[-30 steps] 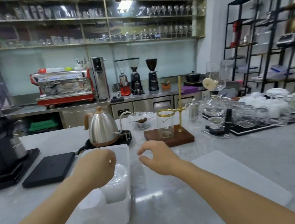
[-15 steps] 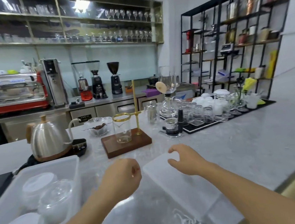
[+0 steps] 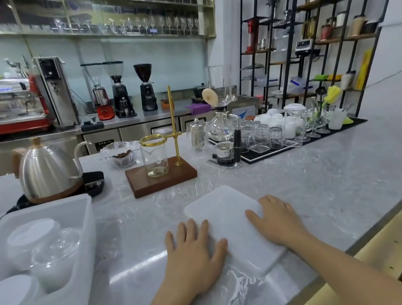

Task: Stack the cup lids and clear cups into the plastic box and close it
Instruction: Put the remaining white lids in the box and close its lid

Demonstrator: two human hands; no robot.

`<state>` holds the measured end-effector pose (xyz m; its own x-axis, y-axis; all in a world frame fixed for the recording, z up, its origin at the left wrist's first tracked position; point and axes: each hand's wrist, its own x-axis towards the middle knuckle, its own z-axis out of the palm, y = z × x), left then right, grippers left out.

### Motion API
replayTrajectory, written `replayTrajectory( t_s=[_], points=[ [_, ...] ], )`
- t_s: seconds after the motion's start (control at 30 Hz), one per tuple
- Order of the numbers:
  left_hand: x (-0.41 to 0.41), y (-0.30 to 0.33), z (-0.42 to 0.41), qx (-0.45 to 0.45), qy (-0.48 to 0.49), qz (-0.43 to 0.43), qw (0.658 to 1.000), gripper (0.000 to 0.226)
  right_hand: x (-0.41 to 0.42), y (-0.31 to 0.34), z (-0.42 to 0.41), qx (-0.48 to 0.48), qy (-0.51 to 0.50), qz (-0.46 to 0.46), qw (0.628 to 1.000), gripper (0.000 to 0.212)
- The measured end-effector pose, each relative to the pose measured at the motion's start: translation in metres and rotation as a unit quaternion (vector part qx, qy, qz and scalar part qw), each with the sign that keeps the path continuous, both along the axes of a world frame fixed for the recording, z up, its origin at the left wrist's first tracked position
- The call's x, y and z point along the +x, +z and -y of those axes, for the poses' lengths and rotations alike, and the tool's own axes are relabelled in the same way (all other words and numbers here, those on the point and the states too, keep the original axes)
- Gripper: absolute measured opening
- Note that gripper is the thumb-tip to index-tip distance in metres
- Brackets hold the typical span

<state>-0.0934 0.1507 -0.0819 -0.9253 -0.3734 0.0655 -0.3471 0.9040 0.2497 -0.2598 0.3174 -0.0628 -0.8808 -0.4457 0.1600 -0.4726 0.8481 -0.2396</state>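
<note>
Now the loading looks done and the closing step is in hand: the plastic box (image 3: 39, 258) sits open at the left edge of the counter (image 3: 324, 188), with white cup lids (image 3: 32, 234) and nested clear cups (image 3: 56, 254) lying inside it, while the box lid (image 3: 231, 226), a flat frosted sheet, lies on the counter well apart to the right of the box. Both hands are on that lid. The left hand (image 3: 193, 251) rests flat with its fingers spread along the lid's near-left edge, thumb over the plastic; the right hand (image 3: 275, 219) lies flat with straight fingers on the far-right side. Neither is curled under an edge yet, so far as the view shows, though the fingertips on the right hand's far side are hard to make out against the pale plastic. The next move, by my reading, calls for getting fingers under the thin lid, perhaps by sliding it toward the counter edge, then lifting it level and carrying it left over the box. The cups seem to stand near the rim, so the lid may need squaring to all four corners and pressing down evenly to seat. A steel kettle (image 3: 46, 170) stands just behind the box, out of the lid's likely path.
</note>
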Motion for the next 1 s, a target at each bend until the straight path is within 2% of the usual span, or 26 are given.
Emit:
replayTrajectory(
  t_s=[0.2,0.3,0.43,0.63,0.73,0.9,1.0],
  points=[
    [0.003,-0.001,0.003,0.014,-0.011,0.010,1.000,0.109,0.002,0.000,0.000,-0.052,0.005,-0.013,0.999,0.042],
    [0.005,0.000,0.002,0.028,-0.017,0.009,0.999,0.114,0.004,0.000,-0.002,-0.098,0.007,0.000,0.995,0.034],
    [0.008,0.001,0.002,0.049,-0.019,0.001,0.999,0.109,0.009,0.000,-0.003,-0.124,0.005,0.022,0.992,0.026],
    [0.011,0.005,0.004,0.119,-0.032,-0.045,0.991,0.108,0.013,-0.001,0.001,-0.130,-0.009,0.020,0.991,0.027],
    [0.012,0.006,0.005,0.181,-0.022,-0.070,0.981,0.106,0.016,-0.001,0.004,-0.145,-0.014,0.024,0.989,0.025],
    [0.012,0.006,0.008,0.258,-0.019,-0.142,0.956,0.087,0.022,0.000,0.012,-0.167,-0.015,0.021,0.986,0.027],
    [0.014,0.004,0.010,0.280,-0.021,-0.178,0.943,0.083,0.026,0.000,0.018,-0.179,-0.026,0.026,0.983,0.031]
  ],
)
